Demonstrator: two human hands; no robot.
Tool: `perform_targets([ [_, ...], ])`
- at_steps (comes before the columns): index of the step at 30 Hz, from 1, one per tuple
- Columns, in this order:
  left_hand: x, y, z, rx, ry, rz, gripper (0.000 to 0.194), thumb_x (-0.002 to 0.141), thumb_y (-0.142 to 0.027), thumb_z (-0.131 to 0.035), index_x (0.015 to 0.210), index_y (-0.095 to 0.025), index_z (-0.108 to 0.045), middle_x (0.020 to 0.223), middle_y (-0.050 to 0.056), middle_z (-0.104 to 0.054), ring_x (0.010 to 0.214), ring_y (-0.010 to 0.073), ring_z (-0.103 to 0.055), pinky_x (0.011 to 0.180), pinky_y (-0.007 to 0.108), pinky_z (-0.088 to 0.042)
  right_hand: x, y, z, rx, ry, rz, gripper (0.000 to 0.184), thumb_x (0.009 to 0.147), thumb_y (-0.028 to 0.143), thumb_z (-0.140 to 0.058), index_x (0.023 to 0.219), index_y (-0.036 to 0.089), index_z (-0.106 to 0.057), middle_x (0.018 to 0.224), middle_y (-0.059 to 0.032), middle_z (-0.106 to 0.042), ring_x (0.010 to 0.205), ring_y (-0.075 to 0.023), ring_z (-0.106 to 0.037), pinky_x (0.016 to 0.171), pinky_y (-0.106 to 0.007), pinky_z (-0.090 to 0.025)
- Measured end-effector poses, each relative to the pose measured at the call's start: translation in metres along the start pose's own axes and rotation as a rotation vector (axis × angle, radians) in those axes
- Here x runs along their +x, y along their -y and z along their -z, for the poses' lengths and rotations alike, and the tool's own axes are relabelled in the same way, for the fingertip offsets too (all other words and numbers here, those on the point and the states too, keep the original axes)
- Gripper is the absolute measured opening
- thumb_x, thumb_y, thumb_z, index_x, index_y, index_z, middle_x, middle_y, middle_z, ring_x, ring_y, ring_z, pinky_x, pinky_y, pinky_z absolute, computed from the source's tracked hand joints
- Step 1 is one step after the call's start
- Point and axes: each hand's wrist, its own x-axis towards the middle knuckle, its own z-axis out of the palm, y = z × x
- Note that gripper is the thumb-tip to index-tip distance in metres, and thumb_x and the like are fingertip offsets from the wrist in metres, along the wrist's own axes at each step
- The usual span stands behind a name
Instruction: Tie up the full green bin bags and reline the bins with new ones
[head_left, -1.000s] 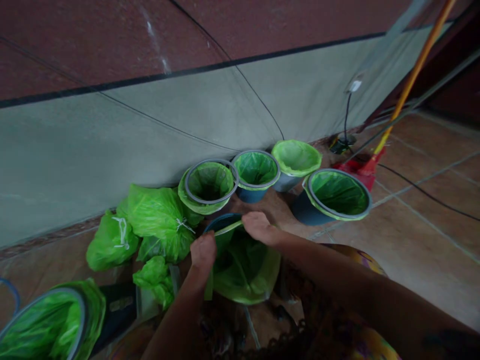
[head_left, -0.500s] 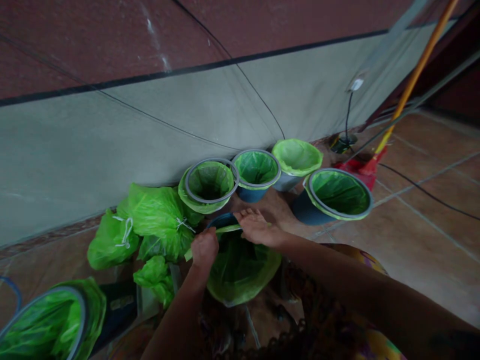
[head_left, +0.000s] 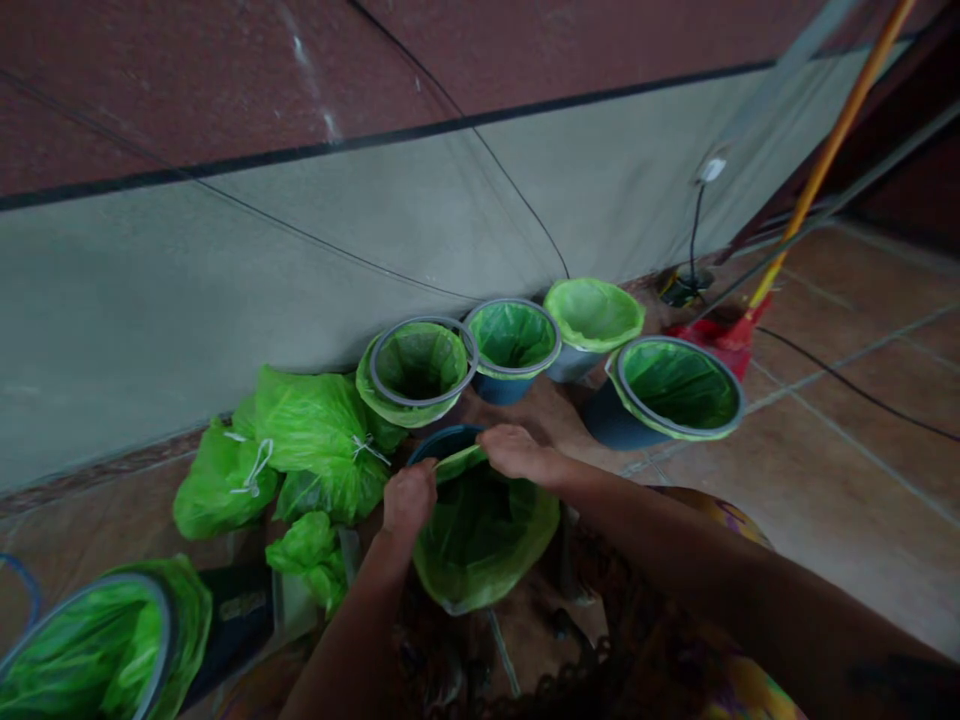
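In front of me stands a blue trash bin with a green trash bag inside it. The bag's near edge is folded down over the outside of the rim. My left hand is closed on the bag's edge at the left side. At the far right part of the opening, my right hand grips the same edge, its fingers curled around it. Between both hands the edge is pulled into a taut strip, and the bin's far rim shows bare behind it.
Several lined bins, among them one with a grey ring, stand along the wall. Tied green bags lie at left, near a crumpled green bag. A lined bin leans at lower left. A red dustpan lies at right.
My right hand has gone from open and flat, palm showing, to curled shut on the bag's edge. My left hand keeps its grip in nearly the same place.
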Motion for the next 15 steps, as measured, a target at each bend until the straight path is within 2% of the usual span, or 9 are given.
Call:
perform_targets([
  [2,0.001,0.000,-0.004,-0.053,-0.043,-0.031,0.037,0.098,-0.032,-0.038,0.125,-0.025,-0.063,0.107,0.007,-0.074,0.096,0.0221,-0.070,0.084,0.031,-0.049,-0.004,0.005,0.004,-0.003,-0.007,0.003,0.035,0.087,0.018,-0.053,0.120,0.015,-0.066,0.104,-0.0124,-0.073,0.098,-0.0250,-0.068,0.089,-0.036,-0.050],
  [4,0.002,0.000,-0.007,-0.112,-0.093,-0.065,0.036,0.097,-0.034,-0.044,0.127,-0.025,-0.061,0.113,0.006,-0.073,0.100,0.0210,-0.068,0.086,0.030,-0.048,-0.005,0.013,0.007,0.006,-0.035,0.018,0.040,0.091,0.023,-0.050,0.129,0.019,-0.060,0.111,-0.0113,-0.072,0.104,-0.0249,-0.066,0.097,-0.040,-0.045],
  [6,0.003,-0.002,-0.008,-0.152,-0.128,-0.099,0.035,0.097,-0.035,-0.045,0.126,-0.025,-0.062,0.116,0.005,-0.072,0.102,0.0195,-0.067,0.089,0.028,-0.047,-0.002,0.019,0.009,0.017,-0.026,0.037,0.032,0.092,0.020,-0.046,0.117,0.020,-0.067,0.109,-0.0086,-0.072,0.104,-0.0229,-0.065,0.100,-0.038,-0.042],
  [9,0.005,-0.004,-0.006,-0.140,-0.148,-0.135,0.032,0.099,-0.032,-0.040,0.113,-0.023,-0.067,0.111,0.005,-0.073,0.101,0.0186,-0.067,0.091,0.028,-0.045,0.004,0.021,0.008,0.001,0.024,0.004,0.032,0.090,0.012,-0.042,0.098,0.017,-0.073,0.100,-0.0069,-0.074,0.095,-0.0208,-0.067,0.095,-0.034,-0.043],
  [12,0.005,-0.005,-0.002,-0.059,-0.135,-0.114,0.035,0.100,-0.031,-0.036,0.098,-0.020,-0.069,0.095,0.008,-0.074,0.094,0.0202,-0.068,0.089,0.031,-0.045,0.006,0.018,0.008,0.014,0.030,-0.010,0.030,0.088,0.012,-0.044,0.096,0.016,-0.073,0.095,-0.0074,-0.075,0.089,-0.0206,-0.068,0.085,-0.030,-0.045],
  [15,0.005,-0.006,-0.001,0.013,-0.125,-0.091,0.036,0.100,-0.029,-0.034,0.098,-0.018,-0.068,0.086,0.009,-0.073,0.088,0.0216,-0.069,0.087,0.032,-0.046,0.003,0.014,0.011,0.012,0.034,0.001,0.028,0.088,0.014,-0.045,0.098,0.015,-0.072,0.095,-0.0097,-0.075,0.091,-0.0226,-0.069,0.081,-0.030,-0.046],
])
